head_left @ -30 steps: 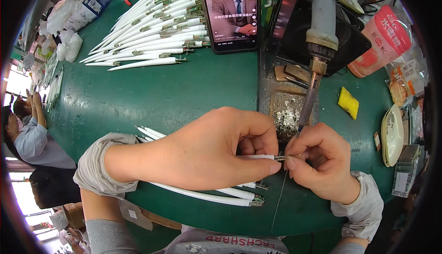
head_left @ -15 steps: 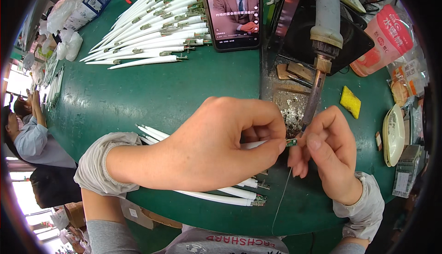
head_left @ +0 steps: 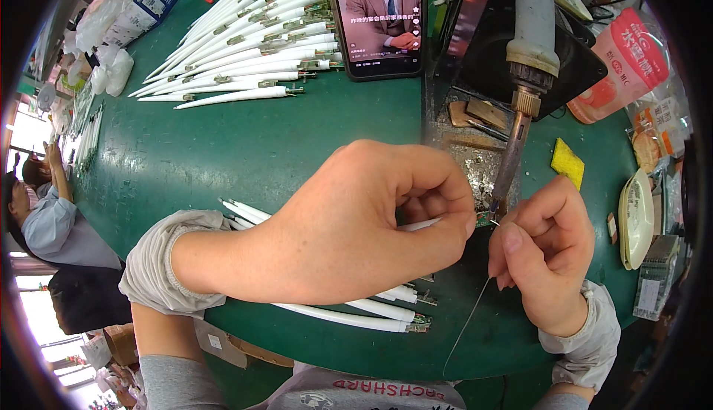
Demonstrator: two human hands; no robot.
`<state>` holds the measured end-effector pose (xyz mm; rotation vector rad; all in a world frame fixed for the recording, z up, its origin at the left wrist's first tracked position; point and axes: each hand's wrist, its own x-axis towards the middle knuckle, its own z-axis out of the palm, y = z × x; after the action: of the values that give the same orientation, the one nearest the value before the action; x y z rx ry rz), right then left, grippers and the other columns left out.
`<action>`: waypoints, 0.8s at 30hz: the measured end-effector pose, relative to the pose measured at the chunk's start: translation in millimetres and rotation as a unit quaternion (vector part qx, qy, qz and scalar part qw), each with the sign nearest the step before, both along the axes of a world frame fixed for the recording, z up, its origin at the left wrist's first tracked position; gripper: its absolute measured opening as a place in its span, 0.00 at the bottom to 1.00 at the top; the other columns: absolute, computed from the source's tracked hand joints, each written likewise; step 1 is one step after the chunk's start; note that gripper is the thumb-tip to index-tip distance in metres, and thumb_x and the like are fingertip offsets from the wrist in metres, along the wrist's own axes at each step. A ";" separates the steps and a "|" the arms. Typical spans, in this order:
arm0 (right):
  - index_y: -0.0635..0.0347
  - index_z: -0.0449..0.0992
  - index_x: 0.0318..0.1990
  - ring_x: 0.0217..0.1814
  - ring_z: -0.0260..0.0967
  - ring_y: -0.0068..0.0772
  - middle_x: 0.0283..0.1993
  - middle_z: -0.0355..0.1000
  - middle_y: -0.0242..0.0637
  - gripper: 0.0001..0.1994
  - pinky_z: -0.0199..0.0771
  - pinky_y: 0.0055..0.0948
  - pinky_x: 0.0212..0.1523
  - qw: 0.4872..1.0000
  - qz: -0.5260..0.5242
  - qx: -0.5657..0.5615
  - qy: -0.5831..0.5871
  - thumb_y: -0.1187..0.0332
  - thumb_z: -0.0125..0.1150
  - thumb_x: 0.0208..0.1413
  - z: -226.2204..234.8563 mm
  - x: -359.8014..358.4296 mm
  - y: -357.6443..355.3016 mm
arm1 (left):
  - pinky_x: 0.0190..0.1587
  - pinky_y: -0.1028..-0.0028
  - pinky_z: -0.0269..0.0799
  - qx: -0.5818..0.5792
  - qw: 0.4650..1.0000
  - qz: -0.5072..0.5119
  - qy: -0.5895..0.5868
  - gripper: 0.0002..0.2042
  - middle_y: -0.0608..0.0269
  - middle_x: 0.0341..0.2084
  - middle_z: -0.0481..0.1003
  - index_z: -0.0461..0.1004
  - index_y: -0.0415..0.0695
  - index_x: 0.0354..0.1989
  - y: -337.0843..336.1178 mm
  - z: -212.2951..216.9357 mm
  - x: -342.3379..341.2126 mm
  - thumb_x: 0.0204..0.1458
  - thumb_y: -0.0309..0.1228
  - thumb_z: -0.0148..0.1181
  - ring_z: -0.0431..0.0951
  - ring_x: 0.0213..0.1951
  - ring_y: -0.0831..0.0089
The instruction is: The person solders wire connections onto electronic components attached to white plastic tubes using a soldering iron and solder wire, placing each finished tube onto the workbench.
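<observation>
My left hand (head_left: 364, 224) is closed on a slim white stick (head_left: 422, 224), mostly hidden by the fingers. A small green circuit board (head_left: 484, 219) pokes out past the fingertips. Right above that board is the tip of a soldering iron (head_left: 533, 38), which points downward without a hand on it; whether they touch I cannot tell. Thumb and forefinger of my right hand (head_left: 548, 250) pinch a thin solder wire (head_left: 469, 319), its short end at the iron's tip and its long tail hanging toward the table's front edge.
White sticks with boards (head_left: 252, 46) lie fanned at the back left; several more (head_left: 349, 317) lie under my left arm. A phone (head_left: 382, 20) stands behind. To the right are a yellow sponge (head_left: 567, 163), a pink pouch (head_left: 620, 64) and stacked dishes (head_left: 636, 217). Another person (head_left: 56, 220) sits far left.
Both hands have shifted a little to the right, bringing the stick's board along. The solder wire has moved right with my right hand; its end now shows by the iron's tip.
</observation>
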<state>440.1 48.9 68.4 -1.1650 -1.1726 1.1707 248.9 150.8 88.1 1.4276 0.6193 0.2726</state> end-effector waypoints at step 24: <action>0.66 0.63 0.37 0.22 0.56 0.08 0.26 0.67 0.29 0.12 0.52 0.11 0.22 0.999 -0.010 0.034 -0.015 0.82 0.60 0.48 -3.3 -2.3 0.2 | 0.31 0.83 0.66 0.008 1.000 0.001 0.017 0.04 0.65 0.28 0.73 0.72 0.34 0.35 -4.2 3.6 -3.3 0.52 0.18 0.56 0.70 0.30 0.85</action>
<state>437.8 49.1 65.1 -1.1442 -1.2116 1.0935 245.6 146.6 91.6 1.4496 0.6469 0.2567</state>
